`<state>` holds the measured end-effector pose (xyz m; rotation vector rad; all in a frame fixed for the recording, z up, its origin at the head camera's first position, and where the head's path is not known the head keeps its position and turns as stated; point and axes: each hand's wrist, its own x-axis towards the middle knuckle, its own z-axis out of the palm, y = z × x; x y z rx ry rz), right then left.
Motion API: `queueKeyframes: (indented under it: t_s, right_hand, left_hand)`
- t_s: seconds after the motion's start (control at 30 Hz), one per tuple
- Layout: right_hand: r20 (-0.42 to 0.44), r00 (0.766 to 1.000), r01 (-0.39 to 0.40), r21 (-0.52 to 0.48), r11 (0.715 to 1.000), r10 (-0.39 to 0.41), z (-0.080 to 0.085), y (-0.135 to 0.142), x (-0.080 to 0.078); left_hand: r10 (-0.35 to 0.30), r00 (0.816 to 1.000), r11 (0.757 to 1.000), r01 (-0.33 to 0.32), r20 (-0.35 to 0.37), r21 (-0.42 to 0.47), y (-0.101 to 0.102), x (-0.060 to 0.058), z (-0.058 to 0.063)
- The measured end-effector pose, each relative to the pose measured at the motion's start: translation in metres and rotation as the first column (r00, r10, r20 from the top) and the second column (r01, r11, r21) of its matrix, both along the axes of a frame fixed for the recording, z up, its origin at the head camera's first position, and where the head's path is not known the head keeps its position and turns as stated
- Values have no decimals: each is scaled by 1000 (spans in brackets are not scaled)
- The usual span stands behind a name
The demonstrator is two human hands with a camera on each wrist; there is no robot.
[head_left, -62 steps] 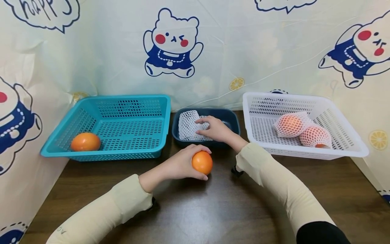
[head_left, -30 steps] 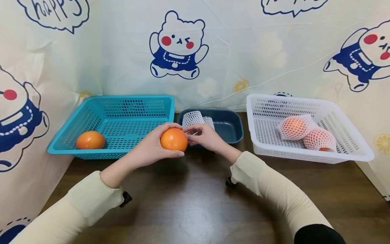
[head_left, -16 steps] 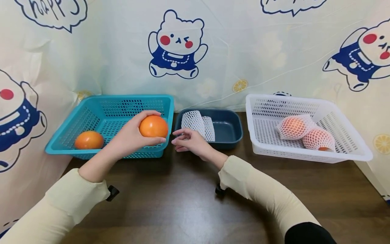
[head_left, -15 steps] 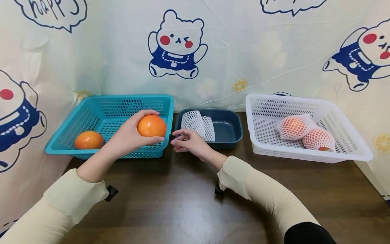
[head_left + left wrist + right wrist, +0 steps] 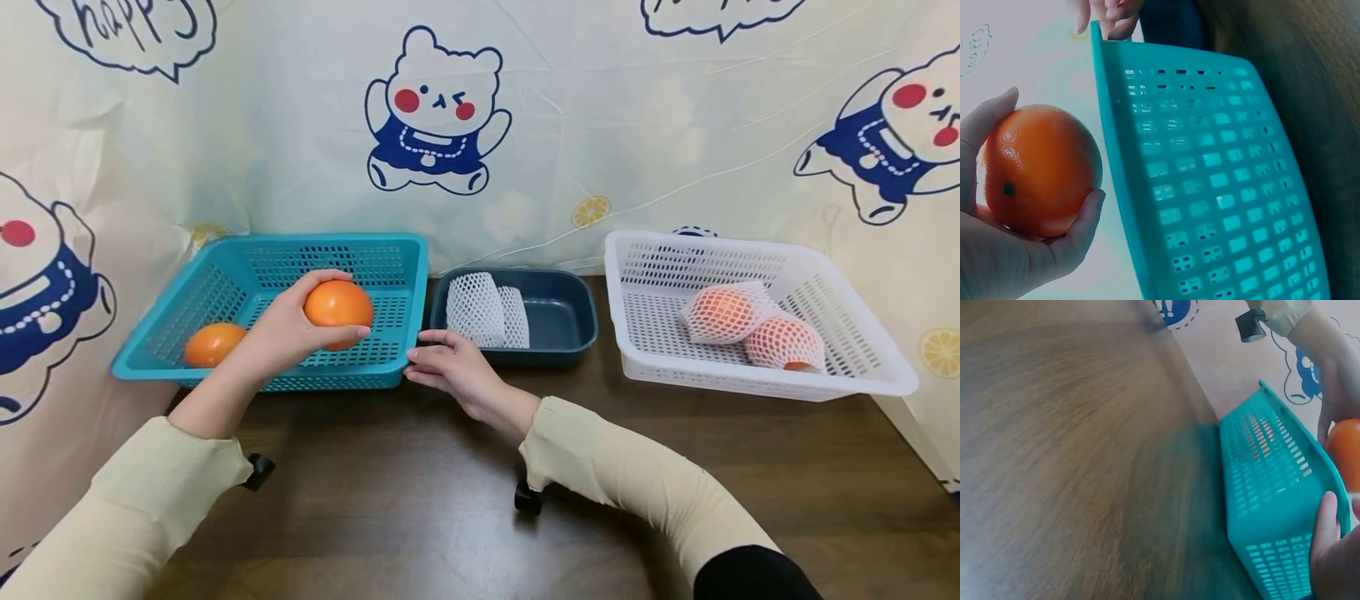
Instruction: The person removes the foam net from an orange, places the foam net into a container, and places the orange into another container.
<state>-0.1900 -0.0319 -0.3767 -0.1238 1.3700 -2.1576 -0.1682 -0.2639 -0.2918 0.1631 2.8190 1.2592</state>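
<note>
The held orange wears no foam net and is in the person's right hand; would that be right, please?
Not quite: the hand is wrong. The head view shows the left hand, not the right hand, gripping the orange, which is indeed bare.

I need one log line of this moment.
left hand: grips orange fruit over teal basket | right hand: holds its near right corner | netted fruits: in white basket

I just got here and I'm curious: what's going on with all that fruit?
A person's left hand holds one orange over the teal basket, where another orange lies. The right hand grips the basket's near right corner. Two oranges in white foam nets sit in the white basket on the right, and more foam nets lie in the dark blue tray between the baskets.
</note>
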Motion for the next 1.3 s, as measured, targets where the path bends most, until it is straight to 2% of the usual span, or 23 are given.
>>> queueKeyframes:
  t_s: [0.17,0.37,0.63,0.77,0.97,1.13,1.3]
  right_hand:
    - [46,999,30,-14,999,-30,-2,-4,-5]
    - [61,997,40,-31,999,-38,-3,-5,-6]
    - [58,996,66,-40,997,-64,-2,-8,-2]
    - [60,995,79,-46,996,-76,-1,-9,-1]
    - [66,995,74,-47,996,-71,-1,-8,0]
    - [71,995,78,-52,996,-74,-3,-8,-1]
    - [67,995,80,-51,995,-76,-3,-8,-2]
  left_hand:
    - [-5,1000,1000,5,10,2,-4,-3,-4]
    - [-14,1000,1000,15,23,-11,-12,-6,-8]
    - [13,1000,991,-10,19,-130,-22,-10,-15]
    - [19,999,984,-12,39,-177,-31,-16,-19]
    - [21,999,972,-15,24,-234,-49,-26,-26]
    - [-10,1000,958,14,16,-285,-59,-31,-30]
    - [-36,998,937,48,41,-346,-65,-33,-35]
